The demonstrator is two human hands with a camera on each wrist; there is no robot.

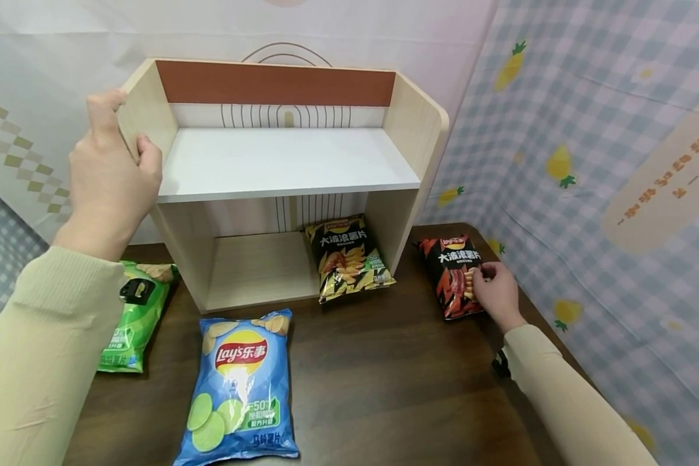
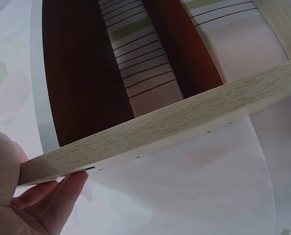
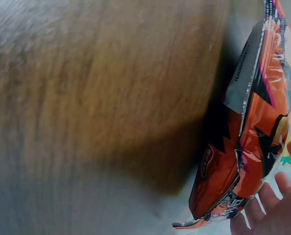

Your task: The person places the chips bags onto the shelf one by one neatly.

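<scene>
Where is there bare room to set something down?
Free: the upper shelf, the lower shelf left of the black bag, and the table between the blue bag and red bag. Crowded: between red bag and cloth, at the right hand.

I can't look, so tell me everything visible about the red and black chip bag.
The red and black chip bag is glossy, creased and plastic-looking. Its front shows a Lay's logo, white lettering and a food picture; its back, a grey panel. It faces mostly upward, right of the shelf, logo end farthest. The right grip touches its right side; table contact is unclear.
</scene>
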